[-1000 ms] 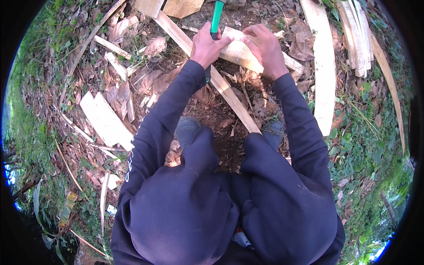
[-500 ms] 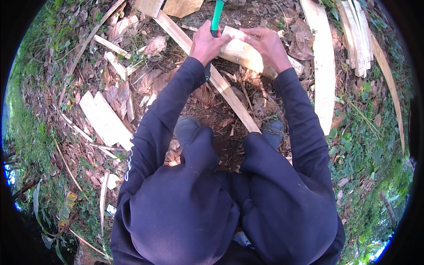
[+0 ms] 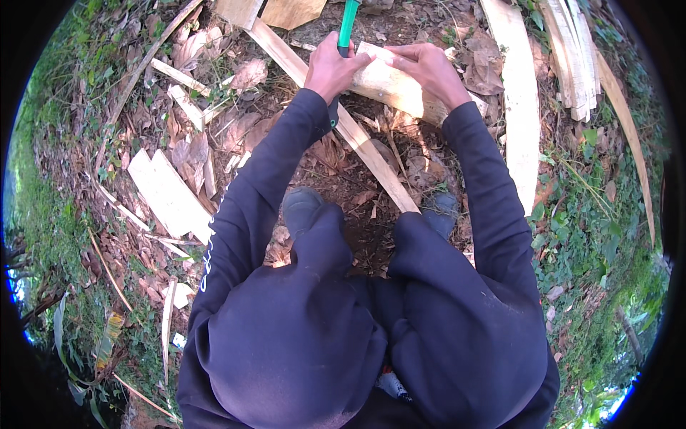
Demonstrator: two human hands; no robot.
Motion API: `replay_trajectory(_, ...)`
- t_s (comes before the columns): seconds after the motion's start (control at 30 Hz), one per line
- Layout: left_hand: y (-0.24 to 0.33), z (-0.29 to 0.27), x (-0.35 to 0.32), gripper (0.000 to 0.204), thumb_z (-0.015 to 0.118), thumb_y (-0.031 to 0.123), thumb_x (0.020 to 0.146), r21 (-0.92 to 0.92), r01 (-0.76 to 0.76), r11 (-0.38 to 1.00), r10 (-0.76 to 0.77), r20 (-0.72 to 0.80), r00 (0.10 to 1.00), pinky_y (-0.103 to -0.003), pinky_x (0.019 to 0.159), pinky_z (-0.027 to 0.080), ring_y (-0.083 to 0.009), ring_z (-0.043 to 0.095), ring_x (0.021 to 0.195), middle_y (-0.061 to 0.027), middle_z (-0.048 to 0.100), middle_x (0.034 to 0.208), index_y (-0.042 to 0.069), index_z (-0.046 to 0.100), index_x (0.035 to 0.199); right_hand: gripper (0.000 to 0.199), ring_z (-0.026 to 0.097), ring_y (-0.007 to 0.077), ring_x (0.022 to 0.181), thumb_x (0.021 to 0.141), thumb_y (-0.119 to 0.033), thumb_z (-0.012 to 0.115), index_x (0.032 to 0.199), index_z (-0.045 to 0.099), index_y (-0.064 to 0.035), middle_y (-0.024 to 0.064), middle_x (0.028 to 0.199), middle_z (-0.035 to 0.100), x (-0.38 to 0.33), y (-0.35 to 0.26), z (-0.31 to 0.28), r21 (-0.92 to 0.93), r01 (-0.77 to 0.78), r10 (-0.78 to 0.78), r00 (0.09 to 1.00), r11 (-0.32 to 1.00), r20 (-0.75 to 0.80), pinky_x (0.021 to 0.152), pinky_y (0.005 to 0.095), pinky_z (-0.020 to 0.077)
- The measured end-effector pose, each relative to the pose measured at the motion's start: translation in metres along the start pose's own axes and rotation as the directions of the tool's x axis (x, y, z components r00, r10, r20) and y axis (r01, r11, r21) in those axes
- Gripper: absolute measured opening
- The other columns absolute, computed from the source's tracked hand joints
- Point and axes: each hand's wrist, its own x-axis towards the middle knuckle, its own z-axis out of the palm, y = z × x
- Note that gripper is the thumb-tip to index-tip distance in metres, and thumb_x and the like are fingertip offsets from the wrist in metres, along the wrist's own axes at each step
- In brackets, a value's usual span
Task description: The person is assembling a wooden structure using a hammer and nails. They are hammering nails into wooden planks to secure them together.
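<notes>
My left hand [image 3: 331,71] is closed around a green handle [image 3: 348,23] with a black lower part. The tool's far end runs towards the top edge, so its kind is unclear. Beyond my boots lies a short, pale piece of wood [image 3: 400,91] with small dark spots on its face. My right hand [image 3: 434,71] grips its far side, thumb and fingers pinched towards the left end. There the left thumb almost meets the right fingertips; anything small between them cannot be made out. Under this piece and past my left hand slants a long, narrow wooden strip [image 3: 371,157].
Long pale slabs [image 3: 523,107] and a stack of split boards [image 3: 572,57] lie to the right. More board pieces [image 3: 168,193] rest on the leafy ground at left. Two flat offcuts [image 3: 293,11] are at the top. My boots [image 3: 303,207] stand close to the slanting strip.
Both hands keep their hold at the end of the wood piece. The whole view has shifted very slightly; nothing else visibly differs.
</notes>
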Motion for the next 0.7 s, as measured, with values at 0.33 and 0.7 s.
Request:
replay_trajectory(0.33, 0.0, 0.0, 0.0, 0.039, 0.088, 0.024, 0.08, -0.017, 0.008, 1.0, -0.008, 0.018, 1.0, -0.027, 0.051, 0.043, -0.007, 0.05, 0.057, 0.0018, 0.056, 0.072, 0.008, 0.052, 0.087, 0.039, 0.073, 0.0205, 0.093, 0.094, -0.031, 0.072, 0.125, 0.073, -0.0081, 0.0143, 0.106, 0.077, 0.0, -0.005, -0.004, 0.01, -0.082, 0.081, 0.994, 0.997, 0.072, 0.088, 0.0339, 0.054)
replay_trajectory(0.7, 0.006, -0.013, -0.012, 0.035, 0.08, 0.031, 0.088, -0.013, 0.015, 1.0, -0.016, -0.048, 0.999, -0.028, 0.056, 0.043, -0.0088, 0.05, 0.061, 0.0008, 0.054, 0.071, 0.007, 0.055, 0.087, 0.035, 0.074, 0.0261, 0.084, 0.092, -0.031, 0.073, 0.12, 0.075, -0.0093, 0.0176, 0.097, 0.076, 0.001, -0.01, -0.005, 0.05, -0.079, 0.076, 0.995, 0.996, 0.065, 0.082, 0.0366, 0.0556)
